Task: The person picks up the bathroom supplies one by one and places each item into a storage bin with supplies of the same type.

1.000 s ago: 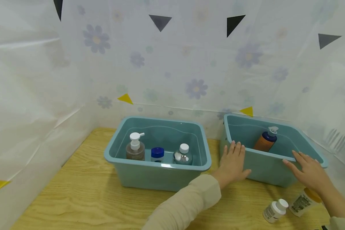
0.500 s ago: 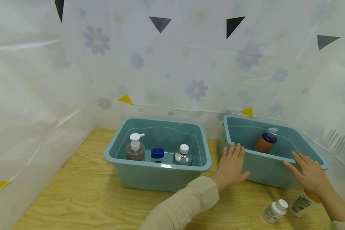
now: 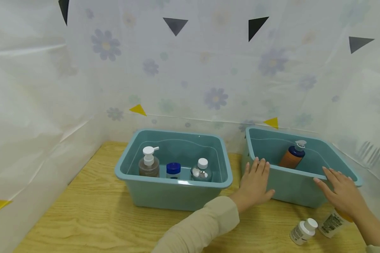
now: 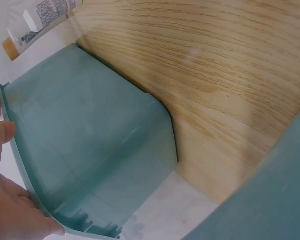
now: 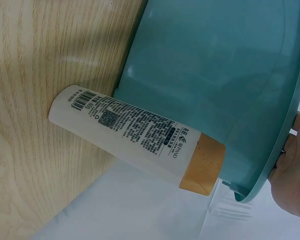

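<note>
My left hand (image 3: pixel 254 182) rests on the near left part of the rim of the right-hand teal bin (image 3: pixel 299 186), fingers straight and thumb out to the side. On the same rim, near its right corner, lies my right hand (image 3: pixel 345 191) with fingers extended. Inside this bin leans an orange pump bottle (image 3: pixel 292 157) with a dark blue collar; its lower part is hidden by the front wall. Below my right hand stands a white bottle with an orange cap (image 5: pixel 135 135), close to the bin's wall. A small white bottle (image 3: pixel 304 231) stands beside it.
To the left, a second teal bin (image 3: pixel 174 193) holds a white-topped pump bottle (image 3: pixel 149 165), a blue-lidded jar (image 3: pixel 173 169) and a clear bottle with a white cap (image 3: pixel 202 171). Both bins stand on a wooden table (image 3: pixel 92 211), before a flowered plastic sheet (image 3: pixel 190 77).
My left hand has slid very slightly to the left along the rim. Both bins and the bottles stay where they were.
</note>
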Action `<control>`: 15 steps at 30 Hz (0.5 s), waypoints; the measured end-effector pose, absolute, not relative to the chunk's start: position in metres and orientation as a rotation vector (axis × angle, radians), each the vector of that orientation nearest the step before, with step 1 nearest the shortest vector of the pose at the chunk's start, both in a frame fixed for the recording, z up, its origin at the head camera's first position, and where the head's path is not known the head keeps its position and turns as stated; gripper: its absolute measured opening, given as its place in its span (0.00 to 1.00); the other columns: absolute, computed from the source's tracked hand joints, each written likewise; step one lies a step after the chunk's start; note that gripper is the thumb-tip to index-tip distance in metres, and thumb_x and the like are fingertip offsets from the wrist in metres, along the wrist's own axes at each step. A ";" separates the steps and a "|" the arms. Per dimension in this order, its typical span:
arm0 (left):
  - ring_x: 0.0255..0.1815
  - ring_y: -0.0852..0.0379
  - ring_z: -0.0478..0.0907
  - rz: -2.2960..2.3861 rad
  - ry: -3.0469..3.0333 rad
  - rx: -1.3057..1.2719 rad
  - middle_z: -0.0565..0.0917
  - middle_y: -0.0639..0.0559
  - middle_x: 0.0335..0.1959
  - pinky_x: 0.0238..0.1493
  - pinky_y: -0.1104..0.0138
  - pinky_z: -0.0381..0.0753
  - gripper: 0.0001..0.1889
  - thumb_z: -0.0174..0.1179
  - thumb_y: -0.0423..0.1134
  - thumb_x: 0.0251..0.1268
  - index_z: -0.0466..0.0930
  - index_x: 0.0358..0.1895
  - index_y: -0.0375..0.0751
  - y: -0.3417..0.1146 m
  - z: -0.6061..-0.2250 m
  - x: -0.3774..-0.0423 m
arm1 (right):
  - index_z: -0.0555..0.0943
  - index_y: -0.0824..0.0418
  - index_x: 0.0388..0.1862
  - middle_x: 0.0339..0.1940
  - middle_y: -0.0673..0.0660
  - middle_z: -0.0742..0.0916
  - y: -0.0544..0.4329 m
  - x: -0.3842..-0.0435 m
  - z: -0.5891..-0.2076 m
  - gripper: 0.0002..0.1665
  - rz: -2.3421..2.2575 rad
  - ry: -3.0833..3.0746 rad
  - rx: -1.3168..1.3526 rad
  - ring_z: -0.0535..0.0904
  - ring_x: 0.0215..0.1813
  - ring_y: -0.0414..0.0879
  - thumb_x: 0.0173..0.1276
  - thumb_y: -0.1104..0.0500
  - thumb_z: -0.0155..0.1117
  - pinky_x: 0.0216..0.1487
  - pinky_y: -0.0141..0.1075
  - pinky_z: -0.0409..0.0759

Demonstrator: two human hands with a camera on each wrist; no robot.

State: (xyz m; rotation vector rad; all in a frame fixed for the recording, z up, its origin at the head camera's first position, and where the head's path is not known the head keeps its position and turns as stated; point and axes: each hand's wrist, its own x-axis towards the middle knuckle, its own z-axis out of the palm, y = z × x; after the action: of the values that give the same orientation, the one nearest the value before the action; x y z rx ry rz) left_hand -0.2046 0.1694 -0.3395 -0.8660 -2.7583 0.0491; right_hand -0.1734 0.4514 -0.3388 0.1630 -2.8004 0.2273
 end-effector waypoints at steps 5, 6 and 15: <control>0.77 0.57 0.42 0.041 -2.738 -0.866 0.47 0.56 0.76 0.73 0.64 0.51 0.42 0.41 0.67 0.64 0.41 0.75 0.49 0.168 -0.340 -0.204 | 0.49 0.76 0.70 0.62 0.85 0.60 0.449 -0.170 -0.339 0.39 0.239 -2.802 0.162 0.48 0.63 0.82 0.74 0.48 0.43 0.64 0.69 0.33; 0.77 0.57 0.43 0.043 -2.734 -0.866 0.47 0.56 0.76 0.73 0.64 0.51 0.42 0.41 0.67 0.64 0.42 0.75 0.49 0.168 -0.341 -0.204 | 0.49 0.76 0.70 0.62 0.85 0.60 0.448 -0.169 -0.339 0.39 0.241 -2.801 0.163 0.48 0.64 0.82 0.74 0.48 0.43 0.65 0.68 0.32; 0.76 0.56 0.44 0.038 -2.696 -0.878 0.48 0.56 0.75 0.72 0.63 0.53 0.42 0.41 0.66 0.64 0.43 0.75 0.48 0.165 -0.343 -0.201 | 0.50 0.76 0.70 0.62 0.85 0.60 0.445 -0.165 -0.340 0.39 0.245 -2.791 0.158 0.45 0.65 0.81 0.74 0.49 0.43 0.65 0.68 0.32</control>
State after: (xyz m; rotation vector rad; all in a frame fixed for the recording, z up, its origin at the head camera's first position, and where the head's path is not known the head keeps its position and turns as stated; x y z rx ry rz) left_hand -0.2005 0.1651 -0.3431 -0.8784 -2.6957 0.0382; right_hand -0.1653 0.4451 -0.3399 0.1578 -2.7907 0.2448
